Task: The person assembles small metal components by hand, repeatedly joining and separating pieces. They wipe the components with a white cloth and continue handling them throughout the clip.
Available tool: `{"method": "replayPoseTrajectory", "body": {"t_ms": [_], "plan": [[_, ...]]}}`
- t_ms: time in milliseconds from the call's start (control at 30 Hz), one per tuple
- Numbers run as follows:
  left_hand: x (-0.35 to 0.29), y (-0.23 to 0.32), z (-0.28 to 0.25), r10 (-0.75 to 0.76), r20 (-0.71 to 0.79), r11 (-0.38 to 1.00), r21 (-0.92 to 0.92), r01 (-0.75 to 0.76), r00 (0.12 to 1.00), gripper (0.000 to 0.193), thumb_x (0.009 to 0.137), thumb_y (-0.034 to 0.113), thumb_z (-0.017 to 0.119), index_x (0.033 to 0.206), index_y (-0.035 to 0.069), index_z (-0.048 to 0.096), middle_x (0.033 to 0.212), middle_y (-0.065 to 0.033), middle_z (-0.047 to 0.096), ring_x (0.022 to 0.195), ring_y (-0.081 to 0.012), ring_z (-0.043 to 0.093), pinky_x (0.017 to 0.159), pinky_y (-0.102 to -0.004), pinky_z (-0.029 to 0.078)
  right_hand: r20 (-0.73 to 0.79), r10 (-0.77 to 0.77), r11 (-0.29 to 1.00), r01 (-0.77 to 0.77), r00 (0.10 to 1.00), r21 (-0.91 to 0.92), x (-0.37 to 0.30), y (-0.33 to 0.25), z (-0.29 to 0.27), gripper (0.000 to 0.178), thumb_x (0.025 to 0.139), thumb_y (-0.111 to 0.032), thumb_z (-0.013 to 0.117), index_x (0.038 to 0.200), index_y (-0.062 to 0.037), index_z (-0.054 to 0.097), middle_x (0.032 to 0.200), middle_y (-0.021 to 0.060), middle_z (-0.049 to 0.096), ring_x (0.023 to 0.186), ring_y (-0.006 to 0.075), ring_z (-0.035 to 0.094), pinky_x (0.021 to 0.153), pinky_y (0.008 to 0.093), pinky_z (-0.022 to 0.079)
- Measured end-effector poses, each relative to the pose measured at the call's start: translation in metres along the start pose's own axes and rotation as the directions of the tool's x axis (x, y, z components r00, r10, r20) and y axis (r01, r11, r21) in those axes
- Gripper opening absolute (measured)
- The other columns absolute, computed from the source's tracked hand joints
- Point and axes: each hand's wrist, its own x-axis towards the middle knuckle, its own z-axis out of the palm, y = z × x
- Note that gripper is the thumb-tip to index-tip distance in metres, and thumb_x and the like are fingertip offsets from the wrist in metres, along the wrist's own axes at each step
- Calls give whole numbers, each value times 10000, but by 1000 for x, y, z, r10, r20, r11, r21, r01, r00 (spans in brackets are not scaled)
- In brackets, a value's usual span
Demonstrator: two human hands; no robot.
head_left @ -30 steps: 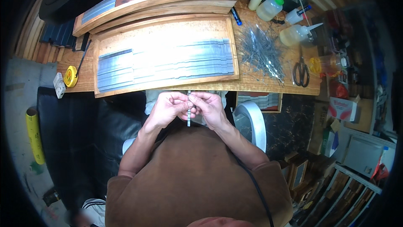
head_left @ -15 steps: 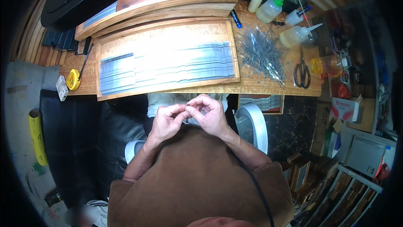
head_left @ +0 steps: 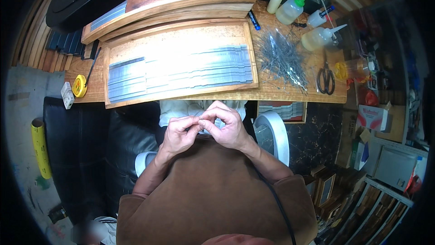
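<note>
My left hand (head_left: 181, 134) and my right hand (head_left: 225, 125) meet in front of my chest, just off the near edge of the wooden table (head_left: 190, 98). On each, thumb and forefinger are pinched, and the fingertips touch those of the other hand. Whatever sits between them is too small or too hidden to name. Beyond the hands lies a shallow wooden tray (head_left: 181, 27). Rows of thin grey metal strips (head_left: 222, 70) overlap inside it, partly washed out by glare. Right of the tray is a loose heap of thin wire-like pieces (head_left: 283, 59).
Black scissors (head_left: 325, 81), squeeze bottles (head_left: 290, 13) and a blue marker (head_left: 254, 20) lie on the right of the table. A yellow tape measure (head_left: 79, 86) is at the left. More wooden trays (head_left: 181, 7) are stacked behind. A white chair armrest (head_left: 274, 138) stands beside my right arm.
Both hands stay pinched together and have shifted very slightly to the left. Right-hand fingers have changed their bend a little. Nothing on the table has moved.
</note>
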Motion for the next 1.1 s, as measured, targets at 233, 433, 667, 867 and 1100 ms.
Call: {"method": "replayPoseTrajectory", "body": {"t_ms": [233, 433, 667, 867, 1100], "plan": [[-2, -3, 1, 13, 5, 1000, -17, -13, 1000, 72, 904, -20, 784, 909, -53, 721, 745, -127, 697, 623, -205, 662, 602, -308, 507, 28, -36, 999, 36, 999, -18, 2, -2, -2, 91, 894, 23, 775, 977, 18, 739, 897, 79, 666, 721, 148, 638, 659, 285, 514], [-2, -1, 0, 12, 4, 1000, -9, -12, 1000, 56, 907, -20, 777, 928, -47, 732, 762, -129, 713, 647, -201, 685, 621, -304, 521, 24, -34, 999, 34, 999, -6, 3, -4, -2, 90, 891, 27, 772, 979, 18, 753, 899, 81, 672, 730, 153, 644, 658, 285, 513], [-5, -4, 4, -30, -35, 999, -27, 29, 999, 84, 915, 6, 779, 985, -35, 756, 835, -142, 770, 732, -214, 762, 680, -293, 569, 8, -68, 997, 68, 998, -36, 4, -3, -3, 108, 878, 35, 780, 981, 10, 760, 891, 77, 673, 731, 150, 642, 653, 287, 512], [-2, -3, 4, 40, -56, 999, 0, -40, 998, 98, 903, -13, 786, 994, -39, 760, 796, -130, 747, 688, -205, 735, 656, -292, 553, 3, -45, 999, 45, 999, -21, 3, -5, -3, 101, 880, 26, 782, 974, -2, 763, 886, 82, 672, 755, 177, 649, 649, 295, 512], [0, -3, 2, 55, -21, 998, -19, -56, 998, 137, 917, -34, 759, 1054, -36, 765, 835, -156, 750, 676, -239, 720, 619, -306, 538, -11, -106, 991, 105, 994, -81, 2, -4, -2, 95, 899, -43, 812, 977, -15, 767, 885, 91, 677, 766, 187, 655, 658, 303, 519]]}}
